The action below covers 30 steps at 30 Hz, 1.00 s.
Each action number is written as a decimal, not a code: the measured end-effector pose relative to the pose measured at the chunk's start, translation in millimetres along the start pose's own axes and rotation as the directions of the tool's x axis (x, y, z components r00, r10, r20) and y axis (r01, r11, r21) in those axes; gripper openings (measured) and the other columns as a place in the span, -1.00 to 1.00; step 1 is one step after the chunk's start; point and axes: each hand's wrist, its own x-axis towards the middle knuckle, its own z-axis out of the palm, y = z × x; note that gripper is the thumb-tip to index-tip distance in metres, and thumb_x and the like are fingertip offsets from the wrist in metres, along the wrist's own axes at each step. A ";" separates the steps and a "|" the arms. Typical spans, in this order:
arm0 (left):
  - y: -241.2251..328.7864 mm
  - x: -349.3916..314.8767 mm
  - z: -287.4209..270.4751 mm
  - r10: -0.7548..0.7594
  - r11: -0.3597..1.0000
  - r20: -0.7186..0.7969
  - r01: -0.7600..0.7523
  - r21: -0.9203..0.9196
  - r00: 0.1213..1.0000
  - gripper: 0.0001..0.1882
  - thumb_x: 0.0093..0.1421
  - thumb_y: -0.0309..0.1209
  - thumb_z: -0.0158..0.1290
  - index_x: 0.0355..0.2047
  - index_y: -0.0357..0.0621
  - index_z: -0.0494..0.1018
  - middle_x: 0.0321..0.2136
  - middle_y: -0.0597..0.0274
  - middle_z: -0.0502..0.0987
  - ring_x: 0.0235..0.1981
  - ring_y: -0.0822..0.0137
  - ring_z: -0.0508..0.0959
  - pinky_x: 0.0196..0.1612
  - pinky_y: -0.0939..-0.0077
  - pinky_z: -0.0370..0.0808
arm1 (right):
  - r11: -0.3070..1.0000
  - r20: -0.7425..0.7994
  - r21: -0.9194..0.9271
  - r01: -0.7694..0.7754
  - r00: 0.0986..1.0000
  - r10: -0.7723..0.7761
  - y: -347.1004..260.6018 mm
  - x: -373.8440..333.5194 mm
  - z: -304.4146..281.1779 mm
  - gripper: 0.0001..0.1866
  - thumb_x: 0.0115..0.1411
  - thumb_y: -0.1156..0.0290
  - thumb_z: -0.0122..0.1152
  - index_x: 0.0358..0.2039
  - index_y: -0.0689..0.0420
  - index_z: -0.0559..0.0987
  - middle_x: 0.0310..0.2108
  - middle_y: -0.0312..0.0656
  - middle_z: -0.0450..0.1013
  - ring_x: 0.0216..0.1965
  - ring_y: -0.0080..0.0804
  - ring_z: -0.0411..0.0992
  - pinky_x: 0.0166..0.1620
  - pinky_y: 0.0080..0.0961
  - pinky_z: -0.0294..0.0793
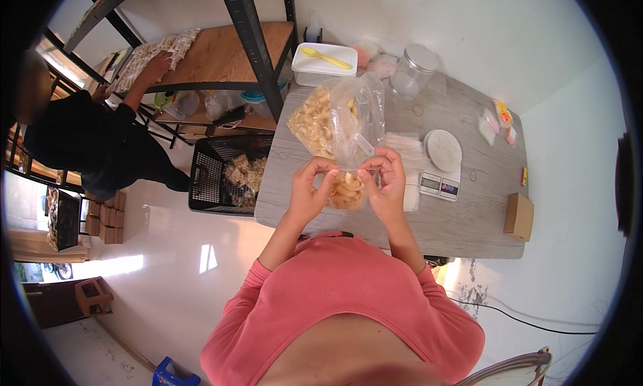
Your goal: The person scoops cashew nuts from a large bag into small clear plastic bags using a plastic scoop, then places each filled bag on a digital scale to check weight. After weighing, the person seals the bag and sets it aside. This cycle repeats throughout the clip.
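Above the near edge of the table, my left hand and my right hand pinch the top edge of a small clear plastic bag. Curved, pale yellow snack pieces fill its lower part, which hangs below my fingers. Just beyond stands a large open clear bag of the same snacks. A clear scoop handle shows at its mouth. To the right of my right hand are a stack of flat clear bags and a digital kitchen scale with a round pale plate behind it.
On the grey table are a lidded jar, a white tub with a yellow spoon, small packets and a cardboard box. A black crate of bagged snacks stands left. Another person works at a shelf.
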 end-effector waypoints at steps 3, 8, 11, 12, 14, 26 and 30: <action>0.1 0.9 -1.4 -0.021 0.998 0.017 0.022 -0.056 1.000 -0.88 0.09 -0.52 0.07 -0.36 -0.28 0.39 -0.44 0.21 0.50 -0.36 0.45 0.48 -0.24 0.59 0.40 | 1.000 0.016 0.017 -0.012 1.000 0.012 1.9 1.4 -1.0 -0.54 0.01 0.65 0.16 -0.06 0.22 0.26 -0.44 -0.27 0.41 -0.37 -0.61 0.35 -0.27 -0.64 0.29; -2.3 -0.6 1.5 -0.082 0.977 0.051 0.090 -0.195 0.995 -0.63 0.04 -0.62 0.09 -0.13 -0.22 0.27 -0.37 0.28 0.46 -0.27 0.52 0.43 -0.17 0.64 0.34 | 1.000 0.057 0.009 -0.017 0.998 0.016 4.3 1.6 -2.6 -0.50 0.02 0.65 0.16 -0.02 0.21 0.24 -0.42 -0.27 0.40 -0.36 -0.60 0.35 -0.24 -0.63 0.29; -4.3 -0.1 5.3 -0.031 0.972 -0.006 0.029 -0.234 1.000 -0.61 0.02 -0.60 0.11 -0.12 -0.25 0.28 -0.42 0.27 0.49 -0.33 0.52 0.46 -0.22 0.63 0.38 | 0.999 0.117 -0.051 -0.004 0.993 0.010 4.7 -0.1 -0.7 -0.45 0.03 0.67 0.14 0.04 0.20 0.20 -0.41 -0.26 0.39 -0.34 -0.60 0.35 -0.22 -0.65 0.30; -4.4 -0.5 6.1 -0.035 0.974 0.000 0.034 -0.222 0.999 -0.60 0.02 -0.60 0.11 -0.11 -0.24 0.28 -0.43 0.27 0.49 -0.33 0.51 0.46 -0.22 0.63 0.38 | 0.998 0.133 -0.059 -0.018 0.991 0.025 4.8 -0.9 0.6 -0.45 0.03 0.66 0.14 0.04 0.21 0.20 -0.41 -0.26 0.39 -0.34 -0.60 0.35 -0.22 -0.65 0.30; -4.2 -1.2 7.3 -0.044 0.979 0.010 0.045 -0.199 0.999 -0.57 0.01 -0.61 0.12 -0.10 -0.24 0.27 -0.44 0.27 0.49 -0.35 0.51 0.47 -0.22 0.63 0.38 | 0.998 0.134 -0.060 -0.031 0.990 0.039 4.5 -2.1 3.5 -0.47 0.04 0.62 0.15 0.03 0.20 0.22 -0.42 -0.27 0.40 -0.36 -0.60 0.34 -0.25 -0.64 0.28; -3.9 -3.5 9.4 -0.039 0.990 -0.007 0.038 -0.137 0.999 -0.51 -0.02 -0.61 0.12 -0.05 -0.23 0.24 -0.48 0.25 0.49 -0.36 0.49 0.47 -0.20 0.61 0.36 | 0.991 0.123 -0.130 0.020 0.992 -0.004 7.2 -7.1 8.3 -0.56 0.06 0.64 0.09 -0.02 0.22 0.25 -0.40 -0.28 0.37 -0.33 -0.60 0.32 -0.22 -0.64 0.27; -5.1 -2.8 8.4 -0.013 0.994 -0.004 0.012 -0.112 1.000 -0.50 -0.02 -0.61 0.12 -0.05 -0.23 0.23 -0.48 0.25 0.49 -0.36 0.47 0.47 -0.18 0.59 0.35 | 0.992 0.107 -0.127 0.016 0.994 -0.003 5.9 -7.1 10.1 -0.56 0.05 0.64 0.11 -0.04 0.22 0.27 -0.42 -0.28 0.39 -0.33 -0.58 0.34 -0.18 -0.61 0.28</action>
